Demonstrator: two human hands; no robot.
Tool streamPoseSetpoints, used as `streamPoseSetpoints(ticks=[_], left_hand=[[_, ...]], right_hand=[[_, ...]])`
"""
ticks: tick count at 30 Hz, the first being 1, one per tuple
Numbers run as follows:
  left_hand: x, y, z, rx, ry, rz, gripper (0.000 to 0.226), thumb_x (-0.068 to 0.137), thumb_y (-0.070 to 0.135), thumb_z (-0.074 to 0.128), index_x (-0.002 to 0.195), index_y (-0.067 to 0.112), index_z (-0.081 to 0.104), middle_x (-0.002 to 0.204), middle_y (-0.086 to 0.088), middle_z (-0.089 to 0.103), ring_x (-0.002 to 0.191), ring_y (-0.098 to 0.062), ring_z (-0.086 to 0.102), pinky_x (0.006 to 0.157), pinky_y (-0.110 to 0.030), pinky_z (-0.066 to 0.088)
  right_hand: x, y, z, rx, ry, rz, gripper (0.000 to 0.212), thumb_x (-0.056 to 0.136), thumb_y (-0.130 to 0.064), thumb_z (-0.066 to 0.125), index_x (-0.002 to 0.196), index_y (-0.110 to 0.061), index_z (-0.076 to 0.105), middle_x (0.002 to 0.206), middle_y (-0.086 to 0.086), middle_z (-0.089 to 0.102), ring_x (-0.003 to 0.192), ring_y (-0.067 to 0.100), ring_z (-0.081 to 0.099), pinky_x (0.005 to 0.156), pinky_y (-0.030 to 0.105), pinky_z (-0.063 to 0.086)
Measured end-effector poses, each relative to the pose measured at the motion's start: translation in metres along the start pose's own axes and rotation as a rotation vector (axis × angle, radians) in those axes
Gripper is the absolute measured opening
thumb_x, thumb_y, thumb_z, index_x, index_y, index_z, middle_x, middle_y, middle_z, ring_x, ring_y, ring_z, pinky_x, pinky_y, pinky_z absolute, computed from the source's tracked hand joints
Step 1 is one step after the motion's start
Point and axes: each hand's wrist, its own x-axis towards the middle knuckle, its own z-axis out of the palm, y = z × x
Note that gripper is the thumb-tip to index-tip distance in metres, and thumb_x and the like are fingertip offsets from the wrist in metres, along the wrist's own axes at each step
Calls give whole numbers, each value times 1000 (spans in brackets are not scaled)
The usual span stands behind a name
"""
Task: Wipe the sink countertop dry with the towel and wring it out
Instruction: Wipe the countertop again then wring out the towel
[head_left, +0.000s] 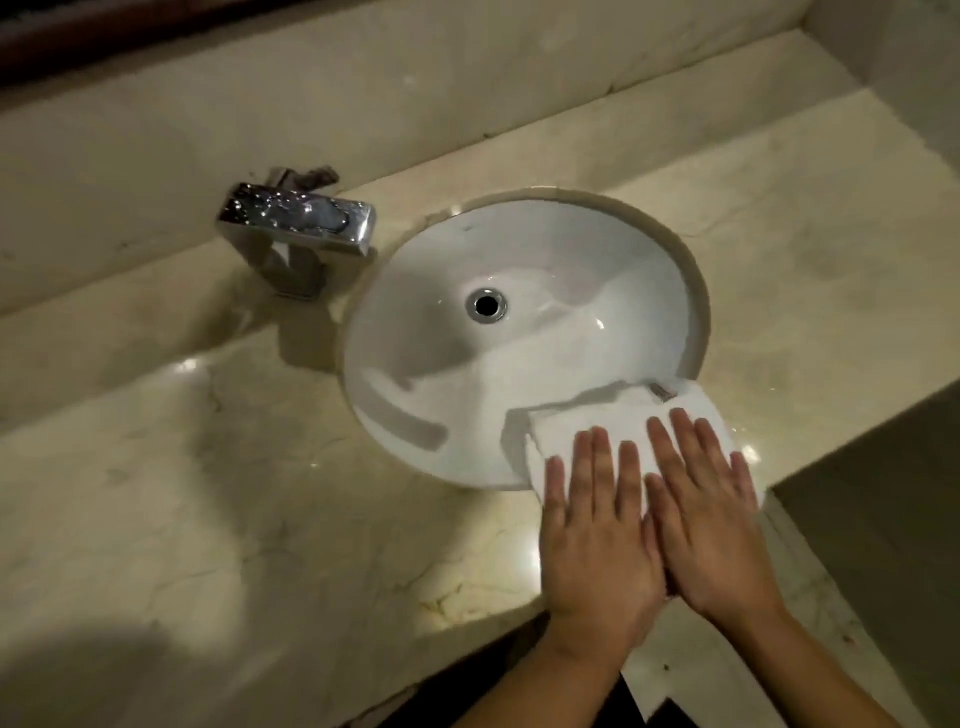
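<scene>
Two flat hands, left hand (597, 535), right hand (711, 525), one towel (623, 421), one sink (415, 332), one faucet (296, 223)

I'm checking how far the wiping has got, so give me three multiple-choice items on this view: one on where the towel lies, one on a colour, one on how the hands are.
1. Where does the towel lie?
A. over the near right rim of the sink
B. draped on the faucet
C. down in the drain

2. What colour is the towel?
A. blue
B. white
C. red

3. How are the left hand and right hand placed?
A. clenched around the towel
B. lifted off it
C. flat, fingers spread, pressing on it

Key: 1 A, it overlaps the basin edge and countertop; 2 B, plainly white cloth; 3 C, both palms lie flat side by side.
</scene>
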Motion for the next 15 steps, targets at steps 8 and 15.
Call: streamPoseSetpoints(ticks=[8,15], left_hand=[[72,84,12,12,-10,85,67,107,43,8,161,9,-10,166,-17,-28,152,-31,-32,125,-54,-13],[144,154,21,11,-63,145,78,101,52,2,156,4,-24,162,-21,-35,151,-34,-33,124,-54,-14]], right_hand=[[52,90,-40,-1,27,110,61,106,-46,11,164,-28,5,171,-8,-5,157,4,-8,128,45,1],[100,170,-78,-25,63,108,59,106,-47,5,163,-33,0,170,-14,-8,156,4,-10,128,41,1]])
